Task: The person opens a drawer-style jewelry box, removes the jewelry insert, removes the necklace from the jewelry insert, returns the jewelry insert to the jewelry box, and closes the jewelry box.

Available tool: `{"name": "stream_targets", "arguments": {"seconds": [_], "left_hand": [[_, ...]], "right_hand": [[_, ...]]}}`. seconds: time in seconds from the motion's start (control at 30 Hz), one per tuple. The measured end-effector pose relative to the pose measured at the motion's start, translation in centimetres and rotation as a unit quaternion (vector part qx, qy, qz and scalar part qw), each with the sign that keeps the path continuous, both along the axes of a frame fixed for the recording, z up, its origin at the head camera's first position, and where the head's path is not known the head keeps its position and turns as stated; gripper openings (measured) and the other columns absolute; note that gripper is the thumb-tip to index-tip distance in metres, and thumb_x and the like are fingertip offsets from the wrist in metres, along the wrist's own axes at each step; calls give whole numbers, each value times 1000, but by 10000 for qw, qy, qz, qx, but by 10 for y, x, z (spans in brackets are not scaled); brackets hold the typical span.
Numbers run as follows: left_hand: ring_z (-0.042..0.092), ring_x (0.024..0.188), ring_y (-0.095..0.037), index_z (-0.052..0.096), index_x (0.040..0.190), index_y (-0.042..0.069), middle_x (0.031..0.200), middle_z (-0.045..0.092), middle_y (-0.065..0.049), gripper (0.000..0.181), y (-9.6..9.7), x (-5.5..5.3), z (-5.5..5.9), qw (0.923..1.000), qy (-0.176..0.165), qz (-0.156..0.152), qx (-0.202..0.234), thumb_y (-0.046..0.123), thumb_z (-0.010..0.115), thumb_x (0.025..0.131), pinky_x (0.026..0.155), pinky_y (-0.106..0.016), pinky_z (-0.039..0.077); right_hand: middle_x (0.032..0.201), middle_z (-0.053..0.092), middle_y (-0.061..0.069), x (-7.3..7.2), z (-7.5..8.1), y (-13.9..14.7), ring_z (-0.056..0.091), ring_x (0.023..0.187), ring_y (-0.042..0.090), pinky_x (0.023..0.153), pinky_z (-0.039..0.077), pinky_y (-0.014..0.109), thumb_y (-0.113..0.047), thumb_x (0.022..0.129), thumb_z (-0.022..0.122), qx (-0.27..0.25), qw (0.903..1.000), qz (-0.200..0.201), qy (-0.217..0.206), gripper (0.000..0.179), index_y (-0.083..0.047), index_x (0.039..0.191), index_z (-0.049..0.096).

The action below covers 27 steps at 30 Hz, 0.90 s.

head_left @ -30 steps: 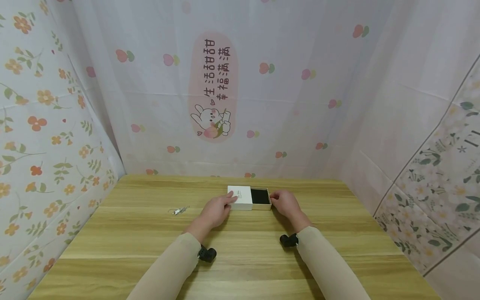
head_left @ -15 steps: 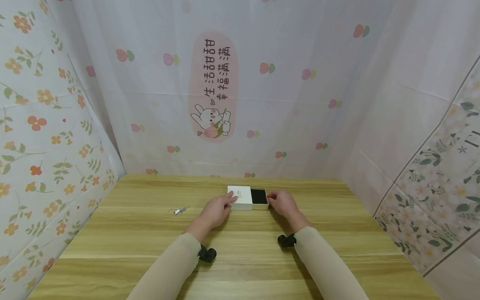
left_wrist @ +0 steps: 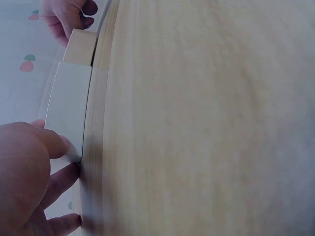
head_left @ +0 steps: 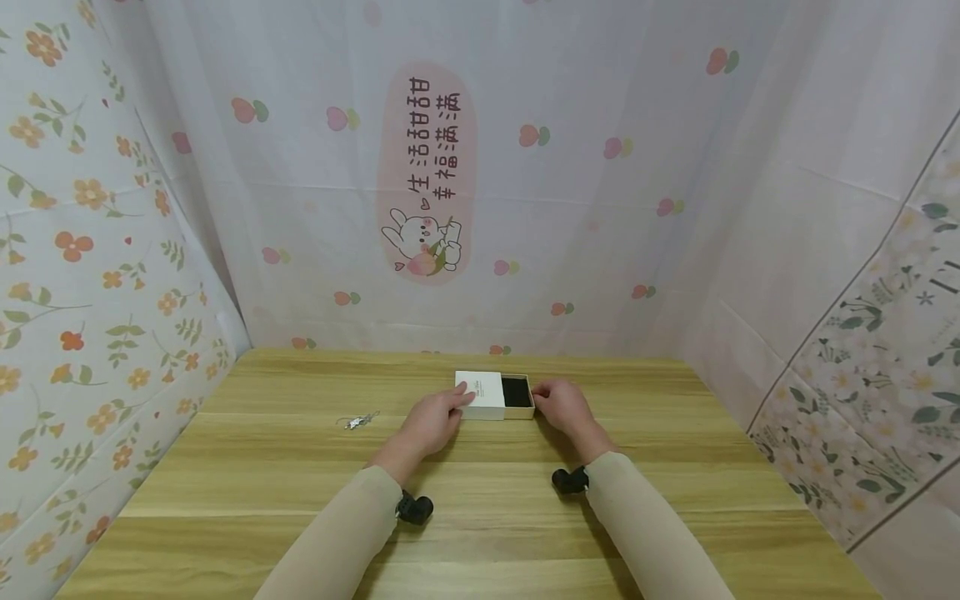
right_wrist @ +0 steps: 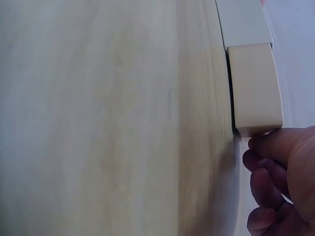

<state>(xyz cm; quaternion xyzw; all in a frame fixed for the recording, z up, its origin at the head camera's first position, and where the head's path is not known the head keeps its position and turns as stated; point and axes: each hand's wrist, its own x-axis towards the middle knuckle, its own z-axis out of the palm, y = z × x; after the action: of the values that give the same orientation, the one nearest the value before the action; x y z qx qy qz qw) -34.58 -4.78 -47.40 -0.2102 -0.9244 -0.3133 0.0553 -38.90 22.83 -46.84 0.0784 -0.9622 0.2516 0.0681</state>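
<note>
A white slide-out box (head_left: 480,394) lies on the wooden table, its drawer (head_left: 518,412) partly out to the right. A black pad (head_left: 515,392) lines the drawer. My left hand (head_left: 432,421) grips the sleeve's left end, thumb on the near side in the left wrist view. At the drawer's outer end is my right hand (head_left: 564,407). Its fingers (right_wrist: 266,189) are curled, and the thumb lies against the end wall; the far side of this hold is hidden. Left of the box lies a small silvery piece of jewellery (head_left: 358,422), its kind too small to tell.
The wooden table (head_left: 480,533) ends at a printed cloth (head_left: 585,233) hung behind it. Floral cloths (head_left: 82,250) stand along both sides. Each wrist bears a small black camera (head_left: 415,508).
My right hand has moved slightly left, and the drawer has slid a little farther into the sleeve. My left hand, the sleeve and the silvery piece have stayed in place.
</note>
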Motion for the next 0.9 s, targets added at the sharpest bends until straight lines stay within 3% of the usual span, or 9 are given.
{"name": "stream_targets", "arguments": {"seconds": [0.1, 0.2, 0.4, 0.53, 0.77, 0.9], "left_hand": [[54, 152, -39, 66, 154, 14, 169, 52, -9, 47, 0, 0, -1, 10000, -25, 6, 21, 0, 57, 110, 107, -47, 57], [55, 152, -39, 66, 154, 13, 169, 53, -10, 47, 1, 0, 0, 10000, -2, 12, 4, 0, 58, 110, 110, -49, 57], [56, 150, -40, 66, 154, 13, 169, 53, -10, 46, 1, 1, 1, 9999, -15, 30, -106, 0, 58, 110, 94, -42, 56], [57, 149, -41, 67, 153, 13, 169, 53, -9, 46, 1, 2, 1, 9999, 10, 42, -113, 0, 58, 110, 91, -41, 54], [57, 150, -39, 67, 153, 12, 168, 54, -10, 46, 1, 1, 0, 10000, 28, 17, -35, -1, 58, 110, 112, -51, 57], [57, 150, -40, 67, 153, 12, 168, 54, -10, 46, 1, 2, 1, 10000, 11, 7, -4, -1, 58, 110, 114, -53, 56]], "right_hand": [[115, 83, 14, 0, -1, -1, 75, 111, 36, 103, 60, 54, -13, 106, 70, -11, 10000, -18, 28, 18, -4, 111, 85], [113, 83, 14, -1, -2, -1, 76, 109, 36, 102, 60, 54, -13, 106, 70, 14, 10000, -43, 46, 18, -4, 110, 85], [112, 83, 14, -1, -1, -3, 76, 110, 36, 103, 60, 54, -12, 105, 70, 14, 9999, -109, 25, 18, -4, 110, 85], [113, 83, 14, 0, -1, -3, 76, 110, 36, 103, 60, 54, -12, 105, 69, 45, 9999, -131, -4, 19, -4, 111, 85], [112, 83, 14, -1, 0, -5, 75, 104, 33, 101, 60, 53, -13, 106, 69, 13, 9999, -135, -18, 18, -4, 110, 85], [111, 83, 13, 0, 0, -6, 75, 102, 33, 100, 61, 53, -13, 106, 69, 28, 9999, -117, -2, 18, -4, 109, 85]]}}
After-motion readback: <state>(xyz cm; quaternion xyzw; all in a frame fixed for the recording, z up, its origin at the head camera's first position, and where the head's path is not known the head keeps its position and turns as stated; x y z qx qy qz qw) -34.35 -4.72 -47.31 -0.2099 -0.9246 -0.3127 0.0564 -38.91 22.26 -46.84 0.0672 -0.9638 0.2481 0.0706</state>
